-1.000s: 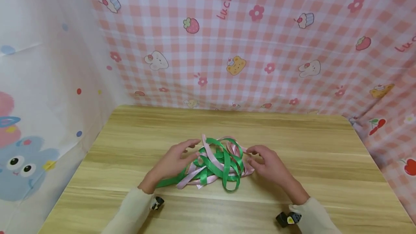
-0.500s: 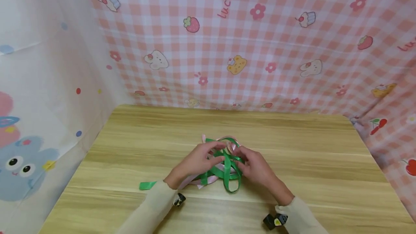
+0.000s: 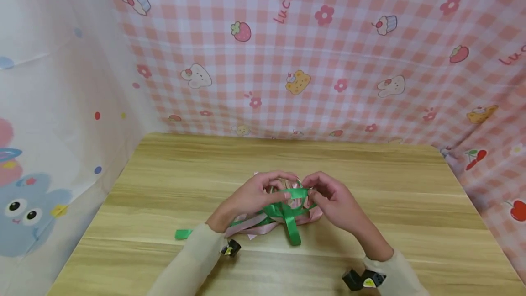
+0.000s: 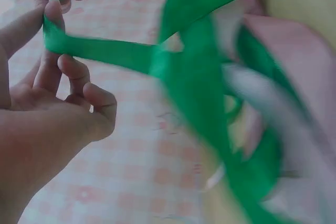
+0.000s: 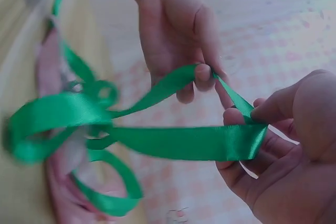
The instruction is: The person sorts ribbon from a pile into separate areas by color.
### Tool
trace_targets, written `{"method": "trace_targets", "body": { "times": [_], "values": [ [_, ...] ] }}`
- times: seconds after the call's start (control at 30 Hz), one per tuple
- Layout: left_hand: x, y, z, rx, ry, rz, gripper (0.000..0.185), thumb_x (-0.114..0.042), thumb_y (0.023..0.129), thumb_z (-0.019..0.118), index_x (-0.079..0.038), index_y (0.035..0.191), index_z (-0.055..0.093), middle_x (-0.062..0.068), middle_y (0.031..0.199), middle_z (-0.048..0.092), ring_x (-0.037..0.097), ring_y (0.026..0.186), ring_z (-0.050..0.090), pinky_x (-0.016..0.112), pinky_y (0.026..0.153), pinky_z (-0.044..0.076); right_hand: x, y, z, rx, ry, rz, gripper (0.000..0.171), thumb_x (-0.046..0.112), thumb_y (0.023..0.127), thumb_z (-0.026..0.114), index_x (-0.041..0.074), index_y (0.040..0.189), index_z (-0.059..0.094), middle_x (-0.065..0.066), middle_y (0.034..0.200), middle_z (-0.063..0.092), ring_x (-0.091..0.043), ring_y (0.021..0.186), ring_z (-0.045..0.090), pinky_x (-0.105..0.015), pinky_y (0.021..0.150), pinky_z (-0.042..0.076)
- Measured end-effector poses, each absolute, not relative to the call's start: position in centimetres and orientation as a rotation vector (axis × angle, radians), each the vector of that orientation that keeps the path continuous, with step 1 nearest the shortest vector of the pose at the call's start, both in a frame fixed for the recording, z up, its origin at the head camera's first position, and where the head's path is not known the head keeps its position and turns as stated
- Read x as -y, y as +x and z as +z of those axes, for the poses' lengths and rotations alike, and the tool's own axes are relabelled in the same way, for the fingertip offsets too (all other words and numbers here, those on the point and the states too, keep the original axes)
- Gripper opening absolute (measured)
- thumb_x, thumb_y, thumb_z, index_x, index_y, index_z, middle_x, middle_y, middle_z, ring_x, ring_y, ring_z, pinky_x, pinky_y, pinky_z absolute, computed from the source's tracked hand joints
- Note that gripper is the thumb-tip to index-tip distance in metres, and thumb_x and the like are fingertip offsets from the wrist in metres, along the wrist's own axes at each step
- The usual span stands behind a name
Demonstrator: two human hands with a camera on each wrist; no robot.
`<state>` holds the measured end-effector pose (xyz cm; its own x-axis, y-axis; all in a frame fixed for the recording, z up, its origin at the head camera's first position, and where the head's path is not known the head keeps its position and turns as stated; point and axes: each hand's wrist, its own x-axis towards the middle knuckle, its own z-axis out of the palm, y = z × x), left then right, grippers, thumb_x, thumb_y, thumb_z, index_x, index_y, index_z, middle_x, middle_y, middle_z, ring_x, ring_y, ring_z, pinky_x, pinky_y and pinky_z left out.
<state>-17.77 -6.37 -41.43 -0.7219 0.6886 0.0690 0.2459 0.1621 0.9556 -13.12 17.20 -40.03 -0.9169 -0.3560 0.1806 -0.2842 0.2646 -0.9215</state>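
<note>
A loose tangle of satin ribbons sits at the middle of the table, a green ribbon [image 3: 292, 229] mixed with a pale pink ribbon [image 3: 262, 229]. My left hand [image 3: 254, 194] pinches a raised stretch of the green ribbon between thumb and fingers. Close beside it, my right hand [image 3: 342, 205] pinches the same ribbon, and a short span runs between the two hands. In the right wrist view, the green ribbon [image 5: 173, 142] leads from the right fingertips back to the looped pile. The pink ribbon [image 4: 294, 51] lies low in the pile, blurred in the left wrist view.
The wood-grain table [image 3: 390, 186] extends around the pile on all sides. Behind it hangs a pink checked cloth [image 3: 263, 58], with a white printed cloth [image 3: 61, 81] at the left. A green ribbon end lies out to the left of the pile.
Both hands have come together over the pile and taken hold of the green ribbon, lifting part of it. The front green loop has shifted and narrowed.
</note>
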Motion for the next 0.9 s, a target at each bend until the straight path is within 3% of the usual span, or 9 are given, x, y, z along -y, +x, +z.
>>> {"method": "trace_targets", "body": {
  "times": [0.13, 0.37, 0.43, 0.6, 0.83, 0.9],
  "values": [
    [6.8, -17.4, -39.3, -2.115, 0.971, 1.688, 0.038, -0.012, 0.096, 0.065, -0.016, 0.133, 0.058, 0.005, 0.086, 0.070, 0.013, 0.095, 0.064, 0.032, 0.096, 0.043, -17.9, -13.1, -38.5, -2.454, -0.650, -1.856, 0.013, -0.004, 0.099, 0.052, -0.004, 0.110, 0.058, -0.016, 0.097, 0.062, -0.020, 0.075, 0.063, -0.028, 0.069, 0.056],
    [8.4, -16.3, -35.4, -1.975, 1.013, 1.901, 0.043, 0.002, 0.097, 0.057, -0.002, 0.139, 0.048, 0.012, 0.092, 0.067, 0.016, 0.074, 0.061, 0.026, 0.072, 0.051, -19.0, -13.3, -36.3, -2.539, -0.655, -1.878, 0.014, -0.006, 0.098, 0.053, -0.002, 0.110, 0.059, -0.009, 0.094, 0.061, -0.017, 0.075, 0.061, -0.027, 0.062, 0.055],
    [9.2, -16.0, -34.6, -1.961, 0.992, 1.911, 0.043, 0.004, 0.097, 0.057, -0.001, 0.138, 0.047, 0.011, 0.093, 0.067, 0.018, 0.078, 0.064, 0.029, 0.073, 0.055, -19.5, -13.2, -35.9, -2.578, -0.639, -1.857, 0.015, -0.006, 0.097, 0.054, 0.000, 0.110, 0.060, -0.006, 0.092, 0.061, -0.016, 0.074, 0.061, -0.026, 0.060, 0.053],
    [11.7, -15.5, -33.5, -2.123, 0.962, 1.812, 0.038, -0.002, 0.096, 0.062, -0.008, 0.133, 0.055, 0.003, 0.088, 0.067, 0.015, 0.068, 0.057, 0.024, 0.055, 0.046, -20.9, -12.8, -35.0, -2.656, -0.597, -1.826, 0.014, -0.004, 0.097, 0.056, 0.001, 0.110, 0.061, -0.004, 0.092, 0.063, -0.015, 0.076, 0.063, -0.025, 0.061, 0.053],
    [15.6, -15.0, -34.2, -2.302, 0.923, 1.638, 0.037, -0.005, 0.096, 0.063, -0.013, 0.132, 0.058, 0.002, 0.091, 0.071, 0.019, 0.077, 0.062, 0.026, 0.057, 0.047, -22.9, -12.3, -34.4, -2.702, -0.590, -1.752, 0.011, -0.003, 0.096, 0.059, 0.001, 0.107, 0.061, -0.004, 0.095, 0.066, -0.013, 0.077, 0.067, -0.026, 0.067, 0.057],
    [16.6, -14.9, -34.4, -2.356, 0.893, 1.599, 0.036, -0.007, 0.095, 0.066, -0.016, 0.129, 0.060, 0.001, 0.090, 0.071, 0.018, 0.077, 0.063, 0.025, 0.052, 0.043, -23.6, -12.1, -34.4, -2.712, -0.584, -1.740, 0.011, -0.003, 0.096, 0.060, 0.001, 0.106, 0.062, -0.003, 0.094, 0.066, -0.013, 0.077, 0.067, -0.025, 0.067, 0.057]
  ]
}}
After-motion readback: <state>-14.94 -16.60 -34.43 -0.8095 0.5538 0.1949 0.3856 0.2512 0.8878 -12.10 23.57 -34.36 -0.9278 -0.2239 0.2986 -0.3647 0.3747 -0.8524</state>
